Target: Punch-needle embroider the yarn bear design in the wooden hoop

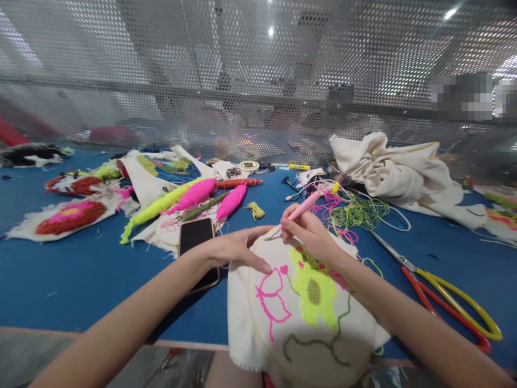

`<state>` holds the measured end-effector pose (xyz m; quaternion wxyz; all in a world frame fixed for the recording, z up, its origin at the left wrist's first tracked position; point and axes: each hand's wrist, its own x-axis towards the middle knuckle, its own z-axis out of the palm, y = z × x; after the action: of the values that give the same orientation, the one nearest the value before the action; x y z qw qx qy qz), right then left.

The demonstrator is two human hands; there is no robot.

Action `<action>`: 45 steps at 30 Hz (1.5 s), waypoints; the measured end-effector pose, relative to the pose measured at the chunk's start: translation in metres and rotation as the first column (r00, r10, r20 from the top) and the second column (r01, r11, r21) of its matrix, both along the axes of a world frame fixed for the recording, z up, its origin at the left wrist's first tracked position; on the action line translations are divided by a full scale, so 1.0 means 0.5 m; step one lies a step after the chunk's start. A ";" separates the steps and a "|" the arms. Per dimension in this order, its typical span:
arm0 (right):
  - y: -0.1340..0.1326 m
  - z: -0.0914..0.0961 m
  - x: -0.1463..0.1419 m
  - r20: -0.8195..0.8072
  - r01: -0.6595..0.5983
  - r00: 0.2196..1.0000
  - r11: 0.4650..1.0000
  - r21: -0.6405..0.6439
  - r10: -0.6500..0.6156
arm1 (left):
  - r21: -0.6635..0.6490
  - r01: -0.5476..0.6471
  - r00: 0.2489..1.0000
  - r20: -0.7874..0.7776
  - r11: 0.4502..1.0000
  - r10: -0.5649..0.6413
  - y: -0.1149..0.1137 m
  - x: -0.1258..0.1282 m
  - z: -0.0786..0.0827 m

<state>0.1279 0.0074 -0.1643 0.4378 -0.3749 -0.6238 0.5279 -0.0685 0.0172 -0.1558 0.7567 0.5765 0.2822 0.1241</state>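
A round embroidery hoop with cream cloth (299, 345) rests tilted at the table's front edge. My left hand (238, 249) grips its upper left rim, thumb on the cloth and the other fingers mostly behind it. Between the fingers of my right hand (313, 231) is a pink punch needle (304, 206), its metal tip at the cloth near the hoop's top. Stitched on the cloth are a bright yellow figure (315, 312) with a brown oval, a pink outline (269, 295) and dark green lines (311, 341). My right forearm hides part of the design.
Scissors (407, 264) with red and yellow handles lie right. A phone (196, 237) sits under my left forearm. Pink yarn skeins (232, 202), a yellow skein (161, 203) and tangled green yarn (359, 213) lie behind. Bunched cream fabric (396, 167) stands by the perforated metal screen (242, 70).
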 end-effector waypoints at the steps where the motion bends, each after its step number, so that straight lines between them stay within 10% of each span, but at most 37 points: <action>1: -0.003 0.002 -0.001 0.012 -0.002 1.000 1.000 0.013 0.002 | 0.000 0.002 1.000 -0.003 1.000 -0.002 0.000 -0.001 0.000; 12: -0.024 0.025 -0.005 0.416 -0.005 0.892 0.918 0.396 -0.175 | 0.029 -0.005 1.000 -0.002 1.000 0.005 0.000 -0.005 0.001; 39: -0.039 -0.007 -0.040 0.646 -0.123 0.730 0.886 0.447 -0.225 | 0.445 0.000 0.965 -0.234 0.896 0.116 0.003 -0.014 -0.008; 45: -0.042 -0.016 -0.035 0.583 -0.105 0.784 0.879 0.465 -0.214 | 0.322 -0.009 0.974 -0.210 0.947 0.080 0.001 -0.012 0.013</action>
<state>0.1102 -0.0137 -0.1722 0.3024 -0.4267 -0.8300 0.1936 -0.0746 0.0179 -0.1492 0.6147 0.6946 0.3537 0.1205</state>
